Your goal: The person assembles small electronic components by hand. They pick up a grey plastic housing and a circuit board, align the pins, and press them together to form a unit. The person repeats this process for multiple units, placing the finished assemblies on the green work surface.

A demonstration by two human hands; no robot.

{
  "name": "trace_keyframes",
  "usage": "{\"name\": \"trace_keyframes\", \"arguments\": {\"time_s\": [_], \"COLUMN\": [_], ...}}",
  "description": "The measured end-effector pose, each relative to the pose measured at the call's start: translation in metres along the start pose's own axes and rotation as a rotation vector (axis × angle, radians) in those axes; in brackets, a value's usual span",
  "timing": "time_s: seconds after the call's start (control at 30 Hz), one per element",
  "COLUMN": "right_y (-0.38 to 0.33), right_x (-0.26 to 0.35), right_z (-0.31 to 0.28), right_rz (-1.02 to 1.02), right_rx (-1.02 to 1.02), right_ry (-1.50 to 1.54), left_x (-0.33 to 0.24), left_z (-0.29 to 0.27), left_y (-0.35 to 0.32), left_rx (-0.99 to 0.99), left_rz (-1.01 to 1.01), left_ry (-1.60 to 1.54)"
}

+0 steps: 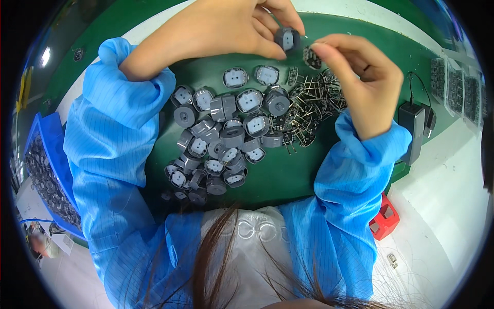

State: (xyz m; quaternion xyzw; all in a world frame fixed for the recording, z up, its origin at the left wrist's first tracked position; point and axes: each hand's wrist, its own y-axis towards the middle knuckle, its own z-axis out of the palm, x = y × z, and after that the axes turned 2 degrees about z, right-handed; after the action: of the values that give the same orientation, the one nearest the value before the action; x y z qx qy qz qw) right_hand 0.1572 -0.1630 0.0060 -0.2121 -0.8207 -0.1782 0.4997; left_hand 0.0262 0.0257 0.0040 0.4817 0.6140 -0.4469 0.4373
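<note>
At the far side of the green mat, my left hand (242, 28) pinches a grey plastic housing (287, 39), its pale inner face turned to the right. Close beside it, my right hand (360, 67) grips a small dark circuit board (312, 57) between thumb and fingers. The two parts are apart. Below my hands lies a loose pile of similar grey housings (232, 136), some face up with pale insides, others on their sides. Bare circuit boards with metal pins (309, 110) are heaped to the right of the pile, partly behind my right wrist.
A blue bin (54, 175) full of small dark parts stands at the left. At the right are a black power adapter (411, 129) with a cable and clear trays (460, 90) of parts. A red plastic holder (385, 219) sits below the mat's right edge.
</note>
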Motion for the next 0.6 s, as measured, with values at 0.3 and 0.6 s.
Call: {"name": "trace_keyframes", "arguments": {"time_s": [0.3, 0.6], "right_y": [-0.005, -0.005], "right_x": [0.004, 0.002], "right_z": [0.018, 0.021], "right_rz": [-0.12, -0.356], "right_rx": [-0.144, -0.294], "right_ry": [-0.003, -0.24], "left_x": [-0.006, -0.014], "left_z": [0.021, 0.023], "left_y": [-0.008, -0.012], "left_rx": [-0.151, -0.173], "left_rz": [0.178, 0.166], "left_ry": [0.011, 0.027]}}
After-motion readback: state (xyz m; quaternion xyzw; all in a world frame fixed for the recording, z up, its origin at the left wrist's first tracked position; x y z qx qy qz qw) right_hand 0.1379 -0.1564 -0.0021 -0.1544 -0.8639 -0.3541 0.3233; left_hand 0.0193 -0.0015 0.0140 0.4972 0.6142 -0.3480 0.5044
